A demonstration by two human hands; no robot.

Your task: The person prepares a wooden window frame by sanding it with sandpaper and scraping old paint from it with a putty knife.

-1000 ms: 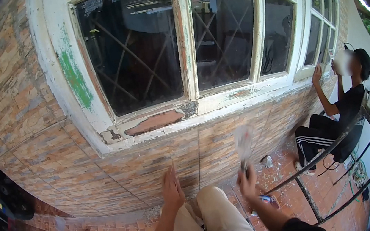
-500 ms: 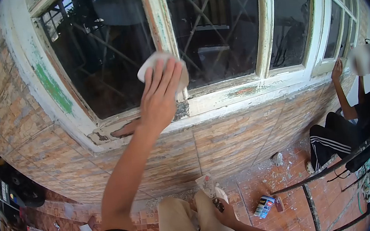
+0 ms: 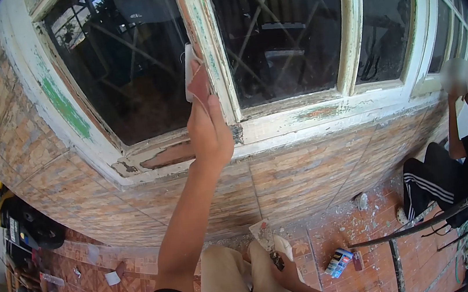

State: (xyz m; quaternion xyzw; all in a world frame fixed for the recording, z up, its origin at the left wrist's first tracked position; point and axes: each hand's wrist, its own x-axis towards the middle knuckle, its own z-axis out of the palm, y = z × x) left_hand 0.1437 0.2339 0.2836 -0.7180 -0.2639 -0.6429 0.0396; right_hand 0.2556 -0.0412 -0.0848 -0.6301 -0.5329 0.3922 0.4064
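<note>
My left hand (image 3: 210,134) is closed on a folded piece of sandpaper (image 3: 199,85), reddish on one face and pale on the other. It presses the sheet against the left side of the worn window mullion (image 3: 211,49), beside the dark glass pane (image 3: 125,71). White, green and reddish-brown paint layers show on that wood. Down by my knee, my right hand (image 3: 287,271) grips a scraper (image 3: 264,237) with a flat, paint-smeared blade pointing up and a dark handle. Its fingers are partly hidden.
Stone-patterned wall tiles (image 3: 302,175) run below the window frame. A blue-and-white can (image 3: 338,263) and paint flakes lie on the tiled floor (image 3: 316,287). At right, a person (image 3: 453,171) crouches by the window behind a metal rail (image 3: 425,224). A motorcycle (image 3: 30,226) stands left.
My left hand has turned from lying flat over the sandpaper across the mullion to pinching it folded along the mullion's left side. The scraper remains in my right hand. The other person's hands have shifted.
</note>
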